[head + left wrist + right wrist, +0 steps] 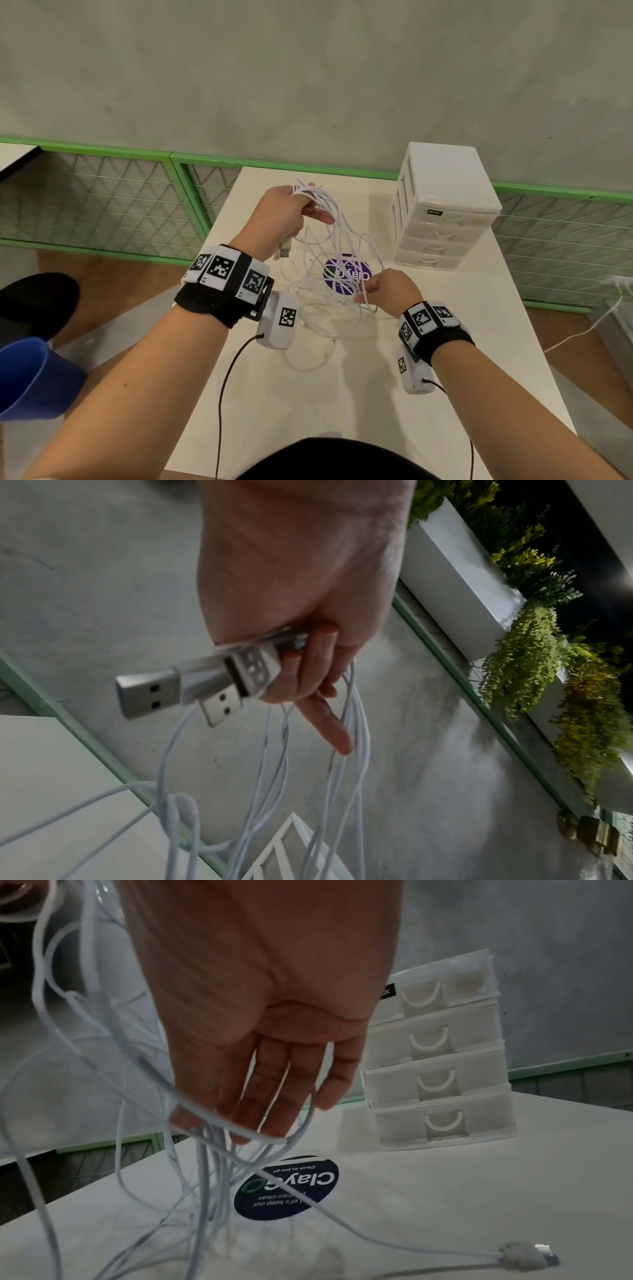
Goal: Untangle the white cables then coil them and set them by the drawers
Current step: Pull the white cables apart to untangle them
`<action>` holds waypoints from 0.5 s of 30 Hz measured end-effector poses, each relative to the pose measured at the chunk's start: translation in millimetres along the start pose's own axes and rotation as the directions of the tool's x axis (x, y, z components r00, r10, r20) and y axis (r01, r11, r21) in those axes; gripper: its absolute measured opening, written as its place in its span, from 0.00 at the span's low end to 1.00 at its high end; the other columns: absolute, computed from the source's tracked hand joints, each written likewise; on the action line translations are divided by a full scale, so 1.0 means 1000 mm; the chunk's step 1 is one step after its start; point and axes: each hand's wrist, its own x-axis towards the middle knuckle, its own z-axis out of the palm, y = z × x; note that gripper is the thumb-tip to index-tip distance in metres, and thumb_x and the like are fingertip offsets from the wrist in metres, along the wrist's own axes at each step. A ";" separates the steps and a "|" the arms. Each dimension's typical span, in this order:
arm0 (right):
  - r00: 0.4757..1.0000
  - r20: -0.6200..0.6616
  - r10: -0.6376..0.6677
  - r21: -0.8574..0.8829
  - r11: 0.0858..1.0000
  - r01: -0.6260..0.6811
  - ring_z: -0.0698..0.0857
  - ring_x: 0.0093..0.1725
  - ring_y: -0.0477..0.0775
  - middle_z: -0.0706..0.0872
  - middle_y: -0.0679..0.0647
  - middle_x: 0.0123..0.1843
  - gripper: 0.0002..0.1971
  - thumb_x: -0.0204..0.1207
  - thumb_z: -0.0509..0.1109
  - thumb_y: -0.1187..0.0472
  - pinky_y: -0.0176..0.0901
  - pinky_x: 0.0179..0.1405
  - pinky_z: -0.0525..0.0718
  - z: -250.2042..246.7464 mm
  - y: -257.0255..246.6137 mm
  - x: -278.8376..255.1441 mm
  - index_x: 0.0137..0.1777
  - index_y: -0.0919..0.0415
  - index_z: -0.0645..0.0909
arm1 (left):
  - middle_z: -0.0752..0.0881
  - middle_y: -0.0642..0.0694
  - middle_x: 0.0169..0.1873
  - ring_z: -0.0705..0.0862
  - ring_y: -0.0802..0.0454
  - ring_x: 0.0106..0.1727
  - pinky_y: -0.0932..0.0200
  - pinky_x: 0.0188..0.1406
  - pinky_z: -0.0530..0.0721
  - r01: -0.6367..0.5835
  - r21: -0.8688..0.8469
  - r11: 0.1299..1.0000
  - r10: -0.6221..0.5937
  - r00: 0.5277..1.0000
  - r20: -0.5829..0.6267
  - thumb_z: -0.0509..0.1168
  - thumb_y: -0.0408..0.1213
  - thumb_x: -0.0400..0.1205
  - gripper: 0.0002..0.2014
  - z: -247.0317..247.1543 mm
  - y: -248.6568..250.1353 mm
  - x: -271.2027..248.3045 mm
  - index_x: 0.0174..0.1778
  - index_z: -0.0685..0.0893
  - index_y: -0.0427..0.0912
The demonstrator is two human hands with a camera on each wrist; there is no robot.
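Several tangled white cables (323, 202) hang from my raised left hand (308, 205) down to the white table (342, 428). That hand (298, 674) grips the bundle with one finger sticking out, and USB plugs (150, 693) jut from below the fist (283, 252). Lower and to the right, my right hand (364, 296) pinches some hanging strands. In the right wrist view the strands (202, 1164) cross its fingers (260, 1096). Loose loops lie on the table below. The white drawers (442, 178) stand at the back right of the table.
A round purple sticker (346, 274) lies on the table under the cables. A loose plug (527, 1256) rests on the table near the drawers (435, 1069). A green mesh fence (102, 192) runs behind. A blue container (30, 377) sits at the left.
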 end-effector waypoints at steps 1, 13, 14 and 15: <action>1.000 0.005 0.004 -0.032 0.999 -0.004 0.86 0.47 0.53 0.90 0.50 0.44 0.10 0.68 0.79 0.51 0.43 0.49 0.83 0.000 -0.001 0.000 0.48 0.51 0.91 | 0.91 0.36 0.38 0.58 0.55 0.15 0.63 0.17 0.53 -0.003 -0.001 1.000 0.003 1.000 -0.002 0.53 0.27 0.80 0.11 0.000 0.001 0.000 0.41 0.81 0.39; 0.996 -0.046 -0.081 0.285 0.954 0.091 0.86 0.46 0.53 0.90 0.54 0.42 0.07 0.76 0.71 0.58 0.44 0.50 0.80 0.000 0.004 0.001 0.39 0.53 0.89 | 0.92 0.41 0.35 0.57 0.54 0.18 0.65 0.13 0.57 0.003 0.047 0.999 0.003 0.993 -0.119 0.56 0.34 0.83 0.09 -0.007 -0.009 0.009 0.36 0.75 0.41; 0.995 -0.051 -0.090 0.307 0.946 0.101 0.86 0.45 0.54 0.90 0.55 0.40 0.09 0.77 0.69 0.58 0.45 0.49 0.81 -0.001 0.004 0.002 0.37 0.53 0.88 | 0.92 0.42 0.35 0.58 0.54 0.18 0.65 0.13 0.58 0.003 0.058 0.998 0.004 0.993 -0.120 0.56 0.35 0.83 0.10 -0.007 -0.011 0.008 0.36 0.75 0.41; 0.994 -0.053 -0.099 0.326 0.939 0.111 0.85 0.43 0.56 0.89 0.58 0.39 0.10 0.77 0.69 0.58 0.48 0.49 0.81 -0.002 0.004 0.002 0.35 0.54 0.87 | 0.92 0.41 0.35 0.59 0.54 0.18 0.66 0.12 0.59 0.005 0.072 0.997 0.004 0.993 -0.116 0.56 0.36 0.84 0.10 -0.007 -0.015 0.008 0.36 0.75 0.41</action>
